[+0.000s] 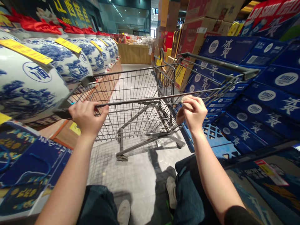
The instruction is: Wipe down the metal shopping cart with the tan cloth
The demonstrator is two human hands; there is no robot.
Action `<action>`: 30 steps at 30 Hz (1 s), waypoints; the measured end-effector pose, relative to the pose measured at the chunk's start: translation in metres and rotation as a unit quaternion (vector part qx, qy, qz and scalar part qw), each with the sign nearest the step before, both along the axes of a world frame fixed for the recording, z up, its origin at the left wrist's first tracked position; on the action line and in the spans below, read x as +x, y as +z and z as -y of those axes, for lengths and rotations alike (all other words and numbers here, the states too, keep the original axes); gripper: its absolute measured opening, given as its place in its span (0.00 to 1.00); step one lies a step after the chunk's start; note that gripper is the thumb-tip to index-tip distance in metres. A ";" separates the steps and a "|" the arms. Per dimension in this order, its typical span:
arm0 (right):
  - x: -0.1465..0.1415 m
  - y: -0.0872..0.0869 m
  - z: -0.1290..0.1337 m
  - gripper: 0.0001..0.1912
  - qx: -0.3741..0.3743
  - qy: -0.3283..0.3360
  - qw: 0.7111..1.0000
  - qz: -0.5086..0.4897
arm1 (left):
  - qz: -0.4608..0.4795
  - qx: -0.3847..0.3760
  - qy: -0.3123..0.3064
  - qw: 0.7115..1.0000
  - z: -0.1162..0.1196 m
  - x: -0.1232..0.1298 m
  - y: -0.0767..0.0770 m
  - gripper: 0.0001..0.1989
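A wire shopping cart [131, 93] is seen from behind its near end, with its long axis pointed forward down the aisle and angled slightly to the right of the wearer's legs. Its near top rail [140, 102] is crossed nearly side to side in front of the body, rising a little toward the right. That rail is gripped by the left hand [87, 117], whose fingers are closed over it near the black left end. The right hand [191, 112] is also closed at the rail, further along, with a small flat beige item [186, 101] showing at its fingers; what the item is cannot be told. A dark bar [222, 64] is seen at upper right, its link to the cart unclear.

The cart's casters [122, 157] rest on a pale tiled floor [138, 184], just ahead of the person's shoes [124, 212]. Its left side is bordered closely by large blue-and-white porcelain jars [58, 59] with yellow labels [25, 51], and its right side nearly touches stacked blue cartons [267, 93]. Only a narrow strip of floor is left along the left side, while a wider lane runs ahead toward a wooden counter [133, 53].
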State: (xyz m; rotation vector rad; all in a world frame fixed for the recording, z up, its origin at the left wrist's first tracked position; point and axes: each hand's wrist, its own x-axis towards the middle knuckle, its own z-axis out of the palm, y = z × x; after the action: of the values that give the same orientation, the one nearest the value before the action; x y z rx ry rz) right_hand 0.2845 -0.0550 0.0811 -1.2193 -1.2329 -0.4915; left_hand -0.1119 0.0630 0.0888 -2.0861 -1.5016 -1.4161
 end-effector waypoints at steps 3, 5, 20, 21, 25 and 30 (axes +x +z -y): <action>-0.002 -0.004 0.000 0.11 0.041 -0.004 0.999 0.015 | 0.003 -0.010 0.005 1.000 0.003 0.002 0.002 0.22; -0.006 -0.009 -0.001 0.12 0.038 0.017 0.998 0.052 | 0.005 -0.016 0.006 1.000 0.004 0.003 0.003 0.22; -0.018 -0.012 -0.001 0.12 0.025 0.023 0.994 0.101 | 0.008 -0.040 0.008 0.999 0.012 0.009 0.012 0.21; -0.019 -0.012 -0.002 0.12 0.031 0.025 0.994 0.099 | 0.008 -0.040 0.009 0.999 0.012 0.009 0.012 0.21; -0.026 -0.017 -0.006 0.14 0.004 0.042 0.993 0.111 | 0.004 -0.039 0.013 0.999 0.012 0.009 0.012 0.21; -0.033 -0.015 -0.005 0.15 0.003 0.057 0.991 0.120 | 0.004 -0.040 0.013 0.999 0.012 0.009 0.012 0.21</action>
State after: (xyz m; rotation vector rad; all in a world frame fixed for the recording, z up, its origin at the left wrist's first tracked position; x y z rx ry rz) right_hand 0.2519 -0.0501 0.0664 -1.0998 -1.4962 -0.5688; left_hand -0.1032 0.0508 0.1003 -2.1024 -1.6077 -1.3771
